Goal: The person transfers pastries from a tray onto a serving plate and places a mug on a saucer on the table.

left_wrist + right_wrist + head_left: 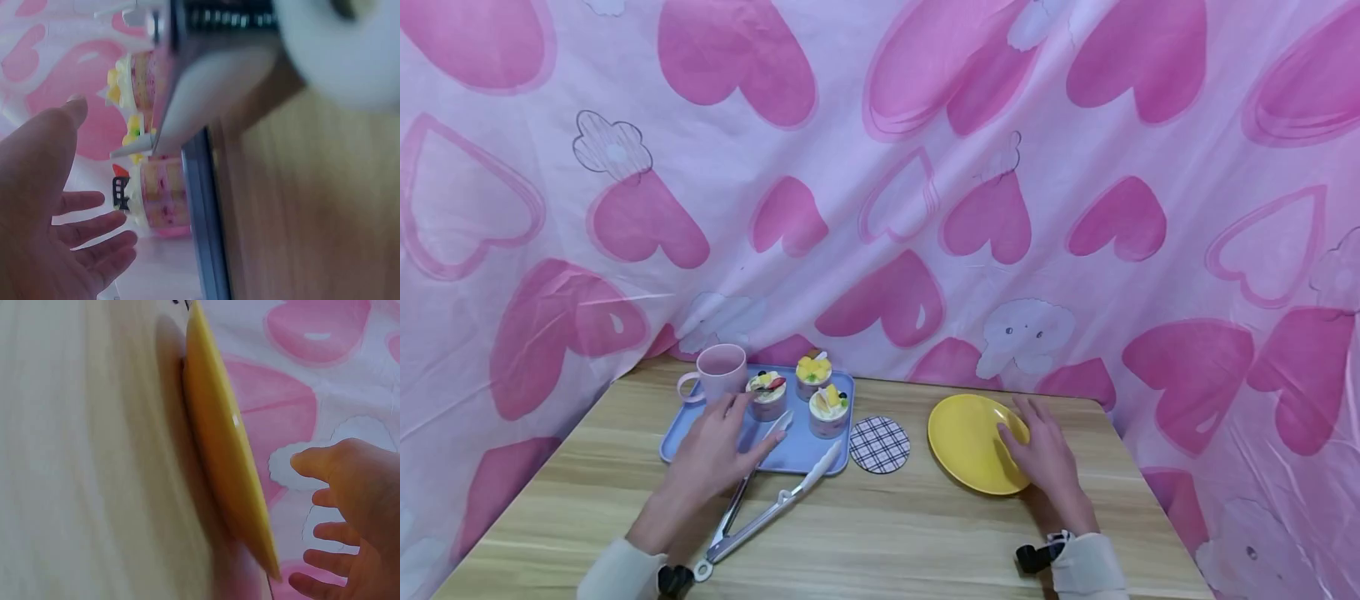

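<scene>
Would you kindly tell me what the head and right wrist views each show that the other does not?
Only the head view shows the pale pink mug, blue rectangular tray and three fruit-topped dessert cups. Only the right wrist view shows the outer underside of the round yellow plate. Both share that plate, the bare right hand, the wood-grain table and the pale cloth with pink hearts.

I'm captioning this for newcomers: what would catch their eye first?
The bright yellow plate on the right side of the table stands out first. Next come three dessert cups on the blue tray at left, and the pink heart-printed cloth hanging behind everything.
</scene>
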Action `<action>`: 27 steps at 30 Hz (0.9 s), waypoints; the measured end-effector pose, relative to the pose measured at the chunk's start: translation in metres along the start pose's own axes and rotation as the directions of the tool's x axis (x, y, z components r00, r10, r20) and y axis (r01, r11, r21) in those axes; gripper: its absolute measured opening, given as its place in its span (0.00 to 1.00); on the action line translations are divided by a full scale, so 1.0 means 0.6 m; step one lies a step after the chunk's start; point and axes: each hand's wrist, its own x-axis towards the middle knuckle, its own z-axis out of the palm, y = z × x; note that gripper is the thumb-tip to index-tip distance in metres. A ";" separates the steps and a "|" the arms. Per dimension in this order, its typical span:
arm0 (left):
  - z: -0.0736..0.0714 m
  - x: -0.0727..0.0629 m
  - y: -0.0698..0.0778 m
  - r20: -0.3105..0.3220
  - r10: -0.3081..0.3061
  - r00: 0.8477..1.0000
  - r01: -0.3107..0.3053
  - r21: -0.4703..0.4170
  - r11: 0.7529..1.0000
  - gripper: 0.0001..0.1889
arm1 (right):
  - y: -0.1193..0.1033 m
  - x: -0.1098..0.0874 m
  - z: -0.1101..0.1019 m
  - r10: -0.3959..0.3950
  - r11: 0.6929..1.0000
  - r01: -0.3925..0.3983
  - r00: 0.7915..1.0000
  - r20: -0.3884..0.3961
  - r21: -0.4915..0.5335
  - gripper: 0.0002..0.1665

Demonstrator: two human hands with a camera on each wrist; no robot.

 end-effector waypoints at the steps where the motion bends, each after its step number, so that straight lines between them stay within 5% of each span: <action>1: 0.001 -0.002 0.003 0.019 -0.013 1.000 0.014 -0.018 1.000 0.47 | 0.004 -0.001 0.001 0.008 1.000 -0.008 1.000 0.015 0.002 0.44; 11: 0.011 -0.012 0.017 0.219 -0.123 0.968 0.152 -0.121 0.981 0.53 | 0.037 -0.008 0.010 0.006 0.999 -0.008 0.999 0.043 0.037 0.41; 16: 0.012 -0.015 0.025 0.248 -0.122 0.961 0.158 -0.133 0.978 0.53 | 0.048 -0.010 0.012 -0.013 0.998 0.010 0.999 0.033 0.066 0.35; 23: 0.000 -0.020 0.045 0.371 -0.112 0.922 0.157 -0.092 0.983 0.61 | 0.059 -0.011 0.014 -0.048 0.993 0.048 0.999 -0.002 0.108 0.29; 27: -0.008 -0.022 0.053 0.395 -0.097 0.914 0.135 -0.071 0.988 0.63 | 0.060 -0.005 0.015 -0.067 0.993 0.069 0.997 -0.023 0.096 0.27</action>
